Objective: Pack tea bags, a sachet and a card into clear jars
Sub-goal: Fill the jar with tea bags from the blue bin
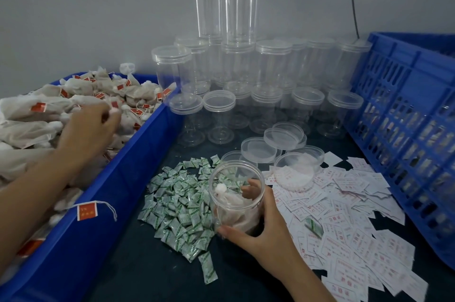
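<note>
My right hand point(258, 228) grips an open clear jar point(236, 193) tilted toward me on the dark table, with tea bags inside it. My left hand point(88, 129) reaches into the blue bin point(138, 154) of white tea bags point(37, 114) with red tags, its fingers curled on a tea bag near the far side. A pile of green-and-white sachets point(177, 203) lies left of the jar. White cards point(344, 215) with red print are spread to its right.
Stacked lidded clear jars point(246, 68) stand against the grey wall at the back. Loose clear lids point(275, 144) lie behind the held jar. A tall blue slatted crate point(406, 117) walls off the right side. One red tag point(87, 212) hangs over the bin's near rim.
</note>
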`<state>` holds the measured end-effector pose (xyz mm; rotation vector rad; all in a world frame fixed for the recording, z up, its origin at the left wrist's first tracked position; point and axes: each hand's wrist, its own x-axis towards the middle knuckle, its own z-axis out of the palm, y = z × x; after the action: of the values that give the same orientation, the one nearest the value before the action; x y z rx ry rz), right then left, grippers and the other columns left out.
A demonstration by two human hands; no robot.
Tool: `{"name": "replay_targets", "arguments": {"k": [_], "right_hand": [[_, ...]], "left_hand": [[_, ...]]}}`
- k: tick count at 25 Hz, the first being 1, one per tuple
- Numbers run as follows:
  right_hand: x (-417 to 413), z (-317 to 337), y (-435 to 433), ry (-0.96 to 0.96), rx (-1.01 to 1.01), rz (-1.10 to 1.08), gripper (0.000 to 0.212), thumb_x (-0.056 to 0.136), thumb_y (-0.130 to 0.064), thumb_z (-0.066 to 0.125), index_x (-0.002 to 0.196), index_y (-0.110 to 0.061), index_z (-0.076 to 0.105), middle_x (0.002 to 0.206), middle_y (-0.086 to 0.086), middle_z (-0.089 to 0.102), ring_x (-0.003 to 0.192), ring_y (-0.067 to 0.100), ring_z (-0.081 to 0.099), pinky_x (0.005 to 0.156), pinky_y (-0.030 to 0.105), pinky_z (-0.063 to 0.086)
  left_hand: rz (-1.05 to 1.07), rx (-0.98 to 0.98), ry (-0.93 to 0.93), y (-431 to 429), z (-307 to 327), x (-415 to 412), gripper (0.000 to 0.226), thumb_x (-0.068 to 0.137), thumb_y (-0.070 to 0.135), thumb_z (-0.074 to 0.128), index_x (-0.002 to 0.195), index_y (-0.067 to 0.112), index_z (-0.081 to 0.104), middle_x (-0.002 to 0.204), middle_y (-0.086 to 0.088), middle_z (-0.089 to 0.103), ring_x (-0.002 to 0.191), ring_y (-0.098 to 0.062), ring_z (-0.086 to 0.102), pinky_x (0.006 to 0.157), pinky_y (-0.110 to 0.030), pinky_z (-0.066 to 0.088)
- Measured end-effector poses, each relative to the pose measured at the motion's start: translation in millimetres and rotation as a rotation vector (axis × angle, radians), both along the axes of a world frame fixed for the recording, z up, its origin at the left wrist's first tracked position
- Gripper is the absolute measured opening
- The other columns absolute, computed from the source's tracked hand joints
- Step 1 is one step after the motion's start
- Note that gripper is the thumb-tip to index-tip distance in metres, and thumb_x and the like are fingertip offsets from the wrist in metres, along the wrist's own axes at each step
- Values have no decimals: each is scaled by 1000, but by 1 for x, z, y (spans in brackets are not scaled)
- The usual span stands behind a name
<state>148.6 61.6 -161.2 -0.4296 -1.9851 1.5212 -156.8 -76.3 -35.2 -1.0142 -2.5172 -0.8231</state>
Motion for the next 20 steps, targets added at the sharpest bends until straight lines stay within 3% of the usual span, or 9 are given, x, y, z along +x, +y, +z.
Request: {"name": "replay_targets", "arguments": {"k": [2,5,7,9,11,12,16,17,20], "right_hand": [[0,-1,0,1,-5,-2,84,63,-50,91,130,-59,39,129,-35,53,120,-15,51,89,-3,38],[-1,-3,0,1,1,-12,84,63,-51,91,130,-58,40,129,-35,53,120,-15,51,89,-3,38],[-1,-2,0,1,9,-16,84,64,-51,91,130,-58,40,130,-33,53,120,-13,51,89,-1,39],[-1,-3,1,10,-2,-2,86,65,-45,92,134,-52,41,131,-27,56,120,-7,55,90,4,45],[-3,-5,1,17,-7,7,87,67,-37,93,138,-44,42,132,-18,59,121,1,59,91,11,49],[-3,-5,2,20,-3,6,87,68,-36,93,138,-42,42,132,-16,59,121,3,59,92,12,49],[-2,-5,1,5,15,-14,85,65,-48,92,133,-53,41,132,-24,57,122,-6,54,92,6,44],[-1,-4,1,0,16,-18,85,65,-50,92,132,-56,40,132,-26,56,122,-7,54,92,5,43],[-1,-3,0,6,11,-11,84,65,-51,91,132,-54,41,132,-25,57,123,-6,53,93,6,43]], "left_hand": [[-113,217,-23,8,23,28,28,97,18,49,72,8,54,66,-16,53,56,-23,46,57,-26,41],[-443,368,-250,26,42,85,19,95,17,55,81,10,66,77,-11,65,73,-25,61,68,-17,51],[-638,318,-404,36,42,121,16,90,27,58,84,17,70,82,-8,68,76,-26,63,73,-33,54],[-733,43,-386,43,32,141,19,84,39,58,87,23,68,86,-3,65,70,-16,60,66,-35,54],[-739,-326,-239,45,14,145,26,84,47,54,99,27,61,105,13,57,90,-2,57,80,-30,53],[-724,-390,-231,44,5,144,29,85,51,54,106,31,55,113,19,52,102,1,54,87,-26,49],[-459,35,-289,45,-37,122,13,97,32,49,110,28,48,109,11,59,98,-2,58,79,-21,49],[-364,-39,-228,46,-50,113,12,99,24,49,111,24,48,109,5,59,98,-9,59,78,-26,50],[-263,-590,-70,41,-92,96,26,98,22,49,123,21,45,123,-1,45,113,-19,45,91,-36,45]]}}
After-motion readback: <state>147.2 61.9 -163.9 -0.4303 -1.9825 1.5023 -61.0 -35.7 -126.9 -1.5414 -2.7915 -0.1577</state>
